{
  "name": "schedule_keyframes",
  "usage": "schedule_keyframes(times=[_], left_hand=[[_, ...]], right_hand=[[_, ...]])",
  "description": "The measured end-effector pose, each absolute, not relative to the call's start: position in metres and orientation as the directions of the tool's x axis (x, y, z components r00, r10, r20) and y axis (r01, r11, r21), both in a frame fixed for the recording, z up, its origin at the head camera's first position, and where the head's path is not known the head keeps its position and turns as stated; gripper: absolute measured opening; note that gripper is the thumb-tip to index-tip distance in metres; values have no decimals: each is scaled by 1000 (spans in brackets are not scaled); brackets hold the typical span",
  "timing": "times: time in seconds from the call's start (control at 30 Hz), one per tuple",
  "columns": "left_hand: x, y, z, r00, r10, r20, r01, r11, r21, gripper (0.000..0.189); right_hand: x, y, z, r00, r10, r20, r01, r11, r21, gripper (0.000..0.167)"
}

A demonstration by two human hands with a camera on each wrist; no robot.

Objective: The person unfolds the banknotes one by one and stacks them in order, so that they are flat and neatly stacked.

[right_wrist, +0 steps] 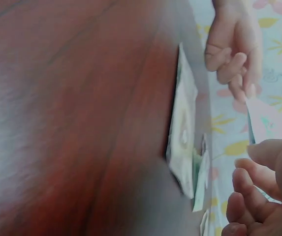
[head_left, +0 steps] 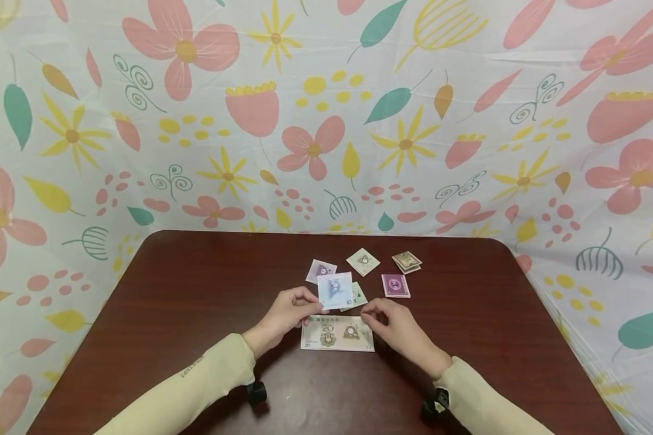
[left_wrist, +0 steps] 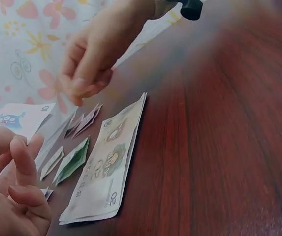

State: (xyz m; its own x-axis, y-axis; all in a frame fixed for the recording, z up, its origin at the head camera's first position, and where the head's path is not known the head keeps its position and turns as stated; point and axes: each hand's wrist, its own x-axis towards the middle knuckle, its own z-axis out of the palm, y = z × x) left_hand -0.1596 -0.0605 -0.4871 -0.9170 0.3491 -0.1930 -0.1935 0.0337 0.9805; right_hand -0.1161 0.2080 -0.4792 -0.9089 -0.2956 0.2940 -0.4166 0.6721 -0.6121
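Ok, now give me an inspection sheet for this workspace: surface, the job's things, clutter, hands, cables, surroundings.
Surface: dark reddish-brown tabletop, wood grain showing.
Job's things: blue note marked 10, held up; 20 note lying on the table, layered at its edges; farther back, a purple note, green note, pale note, brown note and magenta note.
Clutter: nothing seen.
Left hand: pinches the blue note near a corner.
Right hand: fingers loosely curled near the 20 note's far right corner, no note visible in them.
Cables: nothing seen.
Surroundings: flower-patterned cloth behind and at both sides.
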Motion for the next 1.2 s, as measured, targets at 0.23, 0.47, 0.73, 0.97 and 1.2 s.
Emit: schedule_keyframes(times=[0.23, 0.47, 0.73, 0.97, 1.2], left_hand=[[-158, -54, -486, -921, 347, -179, -189, 5, 982, 11], [-153, -50, -486, -931, 316, -184, -187, 22, 982, 13], [-150, -47, -486, -921, 343, -182, -181, 36, 983, 14], [-147, -41, -490, -917, 355, -181, -189, 13, 982, 12], [-143, -33, -494, -910, 353, -216, -243, -33, 969, 13]], right_hand=[[-122, 197, -471, -917, -251, 309, -396, 664, -635, 6], [-122, 192, -471, -912, -256, 321, -408, 659, -632, 5], [-122, 186, -473, -922, -155, 354, -365, 656, -661, 9], [-126, 177, -474, -959, 6, 282, -232, 555, -799, 5], [-126, 171, -473, -983, 91, 161, -123, 331, -935, 8]])
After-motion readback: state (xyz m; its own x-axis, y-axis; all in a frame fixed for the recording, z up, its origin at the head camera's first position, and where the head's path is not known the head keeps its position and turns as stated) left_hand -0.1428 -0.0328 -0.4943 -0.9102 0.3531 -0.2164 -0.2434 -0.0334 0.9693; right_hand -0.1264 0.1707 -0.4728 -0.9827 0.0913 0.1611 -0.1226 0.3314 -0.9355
